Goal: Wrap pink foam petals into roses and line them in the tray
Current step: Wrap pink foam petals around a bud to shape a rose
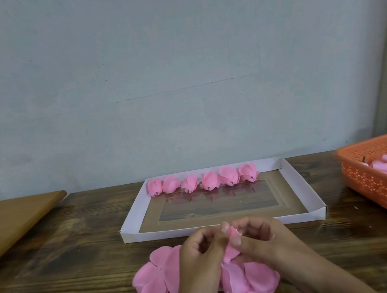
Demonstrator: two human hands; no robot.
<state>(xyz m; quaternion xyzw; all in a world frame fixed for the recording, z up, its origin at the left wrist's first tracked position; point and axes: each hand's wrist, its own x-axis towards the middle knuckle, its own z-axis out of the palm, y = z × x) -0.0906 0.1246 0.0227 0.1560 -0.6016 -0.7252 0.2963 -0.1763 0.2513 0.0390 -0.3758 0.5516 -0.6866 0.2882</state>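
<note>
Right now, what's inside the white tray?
Six finished pink roses lie in a row along the far wall of the white tray. The rest of its floor shows brown card with a clear window. Its near edge is partly covered by both hands' fingers.

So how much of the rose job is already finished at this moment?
Done: six pink foam roses stand in one row along the far wall of the white cardboard tray. In hand: the left hand and right hand pinch a pink foam petal piece together. Left: the loose pink petals on the wooden table, and most of the tray floor has no roses.
</note>
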